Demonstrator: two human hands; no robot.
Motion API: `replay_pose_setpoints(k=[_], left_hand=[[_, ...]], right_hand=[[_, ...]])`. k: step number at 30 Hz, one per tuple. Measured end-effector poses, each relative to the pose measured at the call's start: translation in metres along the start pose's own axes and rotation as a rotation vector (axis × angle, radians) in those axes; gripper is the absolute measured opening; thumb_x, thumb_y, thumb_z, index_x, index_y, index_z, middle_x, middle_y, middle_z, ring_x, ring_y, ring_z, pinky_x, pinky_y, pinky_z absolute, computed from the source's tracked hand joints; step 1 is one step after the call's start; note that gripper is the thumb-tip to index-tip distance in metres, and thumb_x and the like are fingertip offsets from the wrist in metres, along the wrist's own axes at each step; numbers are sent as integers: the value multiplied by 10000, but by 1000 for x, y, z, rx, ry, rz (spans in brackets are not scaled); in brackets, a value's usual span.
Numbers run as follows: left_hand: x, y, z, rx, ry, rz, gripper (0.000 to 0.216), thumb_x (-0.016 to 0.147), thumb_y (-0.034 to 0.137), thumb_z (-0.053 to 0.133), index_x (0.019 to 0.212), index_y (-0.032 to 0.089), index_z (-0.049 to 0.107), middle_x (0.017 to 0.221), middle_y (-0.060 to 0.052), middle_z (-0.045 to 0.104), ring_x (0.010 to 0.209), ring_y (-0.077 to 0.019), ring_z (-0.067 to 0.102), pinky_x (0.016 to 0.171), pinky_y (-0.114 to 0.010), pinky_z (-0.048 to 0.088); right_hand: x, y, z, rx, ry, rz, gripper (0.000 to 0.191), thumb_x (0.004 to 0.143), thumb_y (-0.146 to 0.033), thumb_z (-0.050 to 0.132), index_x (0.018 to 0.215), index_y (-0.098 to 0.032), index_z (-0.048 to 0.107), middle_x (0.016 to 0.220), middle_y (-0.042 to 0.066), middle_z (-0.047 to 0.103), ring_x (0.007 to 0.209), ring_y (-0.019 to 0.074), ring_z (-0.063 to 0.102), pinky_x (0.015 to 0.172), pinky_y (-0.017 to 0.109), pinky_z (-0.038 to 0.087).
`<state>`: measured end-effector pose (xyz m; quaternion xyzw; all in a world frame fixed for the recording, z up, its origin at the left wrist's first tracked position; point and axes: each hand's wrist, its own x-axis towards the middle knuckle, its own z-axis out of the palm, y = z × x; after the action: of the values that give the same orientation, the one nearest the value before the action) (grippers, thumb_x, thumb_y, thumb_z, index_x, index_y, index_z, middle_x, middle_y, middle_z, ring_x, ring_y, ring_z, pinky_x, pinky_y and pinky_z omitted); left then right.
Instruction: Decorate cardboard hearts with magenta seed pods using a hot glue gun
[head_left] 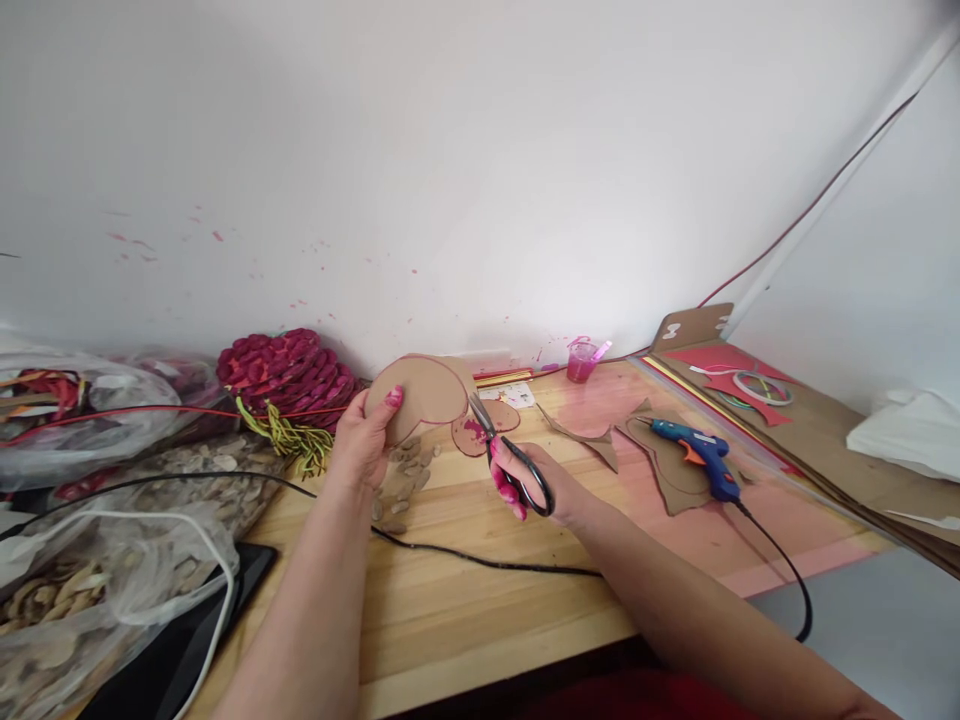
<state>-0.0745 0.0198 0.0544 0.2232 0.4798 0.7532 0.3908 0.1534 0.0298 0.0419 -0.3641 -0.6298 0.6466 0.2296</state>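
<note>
My left hand (367, 435) pinches a piece of brown cardboard (431, 388) with a curved red outline drawn on it, holding it up above the table. In my right hand (529, 480) is a pair of scissors (484, 415) with black handles. Its blades point up at the cardboard's right edge and look slightly parted; whether they touch it I cannot tell. Behind the blades, a rounded cardboard cutout (506, 418) with pink stains lies on the table. Below the held cardboard are several flat brown pieces (405, 480), like seeds or pods. Pink paint marks my fingers.
A blue glue gun (697, 450) rests on cut cardboard (667, 480) at the right, its cord hanging off the table. A cup of pink liquid (581, 362) stands near the wall. Plastic bags (150, 560) and a magenta layered piece (289, 370) occupy the left. A black cable (480, 563) crosses the table (442, 640).
</note>
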Motion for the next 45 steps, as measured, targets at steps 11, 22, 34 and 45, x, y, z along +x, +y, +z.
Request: replay_pose_setpoints(k=[11,22,34,45], left_hand=[[0,-11,2,44,-28,118,520,559,361,885,987,175,655,907,-25,718,740,-130,646,769,-289,542],[-9,-11,4,116,-198,26,496,605,347,869,1025,173,671,951,-44,733,776,-156,675,780,-308,557],[-25,-9,18,116,-223,-117,523,597,298,874,1068,178,680,946,-61,745,762,-163,698,701,-269,567],[-20,-4,11,225,-252,82,689,581,313,882,1234,247,673,1155,-68,688,947,-192,672,792,-272,557]], right_hand=[[1,0,0,90,9,56,714,740,-873,454,638,-168,506,517,-36,465,379,70,430,328,202,329],[3,0,-4,107,-12,117,747,730,-891,433,654,-155,530,509,-20,502,365,77,473,336,196,273],[10,12,-9,12,178,-129,608,828,-758,494,627,-185,488,501,-41,463,382,83,463,364,215,383],[4,7,-9,-99,76,-132,607,872,-740,436,638,-181,468,562,-24,478,437,85,490,407,209,362]])
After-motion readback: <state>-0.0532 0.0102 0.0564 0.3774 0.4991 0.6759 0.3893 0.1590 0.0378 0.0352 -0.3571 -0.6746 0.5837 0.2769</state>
